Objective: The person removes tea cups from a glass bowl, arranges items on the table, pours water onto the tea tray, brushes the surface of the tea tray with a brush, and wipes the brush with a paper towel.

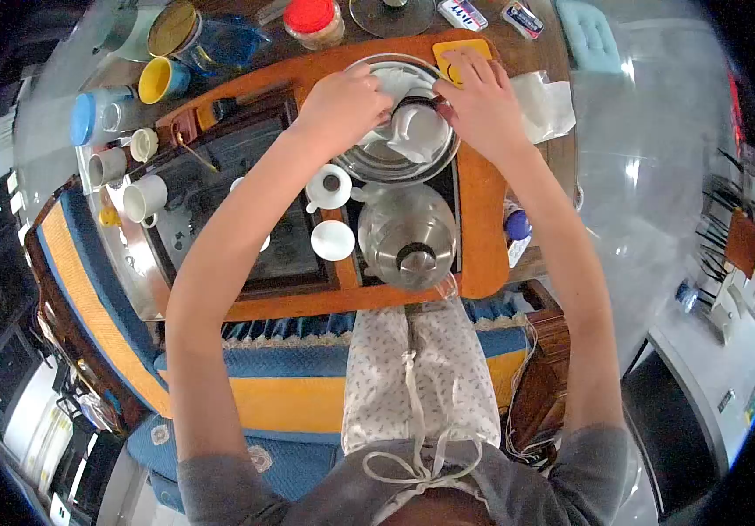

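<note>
A round clear basin (397, 176) holds white cups (418, 131) and other white ware between my two hands. My left hand (347, 101) is over its left rim, fingers curled inward; what they hold, if anything, is hidden. At the right rim, my right hand (482, 96) has its fingers stretched toward a yellow square mat (453, 50), with the thumb reaching to the basin's edge. A dark curved edge shows beside the white cup. Nearer my body stands a clear kettle with a metallic base (408, 237). Left of it are a small white teapot or cup (329, 187) and a white cup (333, 241).
The wooden tea tray (487, 237) has a dark panel. Mugs (145, 200), a blue-lidded jar (85, 119) and a yellow cup (157, 81) stand left. A red-lidded jar (313, 19) is at the back; white tissue (542, 107) and a purple-capped bottle (517, 225) lie right.
</note>
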`<action>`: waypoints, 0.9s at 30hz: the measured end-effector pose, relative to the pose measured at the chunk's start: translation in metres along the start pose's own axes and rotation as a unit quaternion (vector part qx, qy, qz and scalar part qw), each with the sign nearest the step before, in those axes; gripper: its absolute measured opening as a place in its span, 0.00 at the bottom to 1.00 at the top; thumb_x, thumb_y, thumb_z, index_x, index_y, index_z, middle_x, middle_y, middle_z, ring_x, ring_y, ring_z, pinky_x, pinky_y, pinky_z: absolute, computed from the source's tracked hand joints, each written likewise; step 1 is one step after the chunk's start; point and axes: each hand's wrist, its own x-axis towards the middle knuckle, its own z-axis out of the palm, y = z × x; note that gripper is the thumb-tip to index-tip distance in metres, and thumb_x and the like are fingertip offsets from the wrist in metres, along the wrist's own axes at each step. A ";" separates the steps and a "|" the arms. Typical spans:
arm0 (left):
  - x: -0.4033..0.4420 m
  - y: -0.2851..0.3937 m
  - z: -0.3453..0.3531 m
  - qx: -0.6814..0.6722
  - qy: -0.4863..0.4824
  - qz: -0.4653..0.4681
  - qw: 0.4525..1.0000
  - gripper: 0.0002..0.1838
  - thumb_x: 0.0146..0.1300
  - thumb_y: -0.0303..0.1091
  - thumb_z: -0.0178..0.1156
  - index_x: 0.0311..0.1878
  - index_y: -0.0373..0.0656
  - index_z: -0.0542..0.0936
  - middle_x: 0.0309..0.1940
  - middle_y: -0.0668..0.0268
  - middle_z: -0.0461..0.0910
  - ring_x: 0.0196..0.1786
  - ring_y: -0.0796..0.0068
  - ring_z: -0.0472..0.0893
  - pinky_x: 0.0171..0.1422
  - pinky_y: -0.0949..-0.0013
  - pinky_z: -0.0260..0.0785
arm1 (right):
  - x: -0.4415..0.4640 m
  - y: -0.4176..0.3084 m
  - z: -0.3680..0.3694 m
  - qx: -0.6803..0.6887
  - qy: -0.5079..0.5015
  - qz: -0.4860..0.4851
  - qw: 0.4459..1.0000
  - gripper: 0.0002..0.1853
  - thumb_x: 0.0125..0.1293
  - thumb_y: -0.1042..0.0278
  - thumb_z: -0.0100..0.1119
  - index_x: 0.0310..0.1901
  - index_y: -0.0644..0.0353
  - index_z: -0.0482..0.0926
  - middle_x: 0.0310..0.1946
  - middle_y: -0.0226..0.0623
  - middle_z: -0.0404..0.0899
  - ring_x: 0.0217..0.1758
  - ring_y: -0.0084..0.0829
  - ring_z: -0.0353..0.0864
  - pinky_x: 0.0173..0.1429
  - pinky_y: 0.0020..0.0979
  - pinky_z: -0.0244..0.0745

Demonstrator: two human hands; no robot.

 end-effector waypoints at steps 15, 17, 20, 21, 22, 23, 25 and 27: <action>-0.013 0.014 -0.009 -0.026 0.028 -0.071 0.997 0.32 0.40 0.45 0.67 0.50 0.48 0.69 0.47 0.60 0.69 0.50 0.61 0.71 0.50 0.60 0.67 | -0.007 -0.003 -0.009 0.067 0.023 -0.024 0.997 0.06 0.46 0.69 0.56 0.29 0.55 0.76 0.36 0.30 0.70 0.47 0.32 0.69 0.54 0.35 0.65; -0.016 0.017 -0.005 0.027 0.002 -0.091 0.995 0.34 0.39 0.44 0.67 0.52 0.48 0.68 0.48 0.60 0.68 0.50 0.60 0.72 0.49 0.60 0.66 | -0.009 -0.003 -0.007 0.075 0.026 -0.021 0.997 0.06 0.46 0.69 0.56 0.29 0.55 0.76 0.36 0.31 0.70 0.46 0.32 0.69 0.53 0.35 0.65; -0.019 0.020 0.005 0.018 0.028 -0.106 0.994 0.33 0.40 0.43 0.67 0.52 0.47 0.69 0.48 0.60 0.68 0.49 0.60 0.72 0.49 0.61 0.66 | -0.013 -0.005 -0.007 0.098 0.043 -0.006 0.994 0.05 0.47 0.69 0.56 0.29 0.55 0.76 0.36 0.31 0.70 0.46 0.33 0.70 0.52 0.35 0.66; -0.019 0.019 0.006 0.007 0.036 -0.104 0.994 0.32 0.40 0.43 0.67 0.52 0.47 0.69 0.48 0.60 0.69 0.49 0.60 0.72 0.49 0.61 0.66 | -0.015 -0.005 -0.006 0.103 0.043 0.002 0.994 0.06 0.47 0.69 0.57 0.30 0.55 0.76 0.37 0.31 0.70 0.46 0.34 0.70 0.51 0.36 0.66; -0.020 0.018 0.007 -0.004 0.042 -0.103 0.994 0.32 0.41 0.42 0.66 0.52 0.47 0.69 0.48 0.60 0.69 0.49 0.60 0.72 0.49 0.60 0.66 | -0.017 -0.005 -0.005 0.110 0.041 0.010 0.993 0.08 0.47 0.69 0.57 0.32 0.54 0.76 0.37 0.32 0.70 0.46 0.34 0.70 0.51 0.36 0.66; -0.022 0.017 0.008 -0.015 0.049 -0.102 0.993 0.31 0.41 0.42 0.66 0.52 0.48 0.69 0.48 0.60 0.69 0.48 0.60 0.73 0.49 0.60 0.66 | -0.018 -0.005 -0.003 0.116 0.040 0.018 0.992 0.09 0.47 0.68 0.58 0.34 0.54 0.76 0.38 0.32 0.70 0.46 0.35 0.70 0.51 0.37 0.66; -0.024 0.020 0.010 -0.034 0.080 -0.118 0.989 0.29 0.42 0.41 0.66 0.50 0.48 0.70 0.47 0.61 0.69 0.48 0.60 0.73 0.50 0.60 0.66 | -0.017 -0.009 -0.006 0.126 0.050 0.006 0.991 0.14 0.48 0.66 0.58 0.40 0.52 0.75 0.40 0.33 0.70 0.48 0.36 0.69 0.51 0.38 0.66; -0.025 0.021 0.013 -0.037 0.110 -0.115 0.987 0.27 0.42 0.40 0.65 0.48 0.48 0.70 0.46 0.62 0.69 0.47 0.61 0.73 0.49 0.61 0.66 | -0.015 -0.014 -0.010 0.139 0.053 -0.020 0.989 0.19 0.48 0.64 0.59 0.45 0.50 0.73 0.42 0.33 0.69 0.50 0.37 0.68 0.52 0.39 0.66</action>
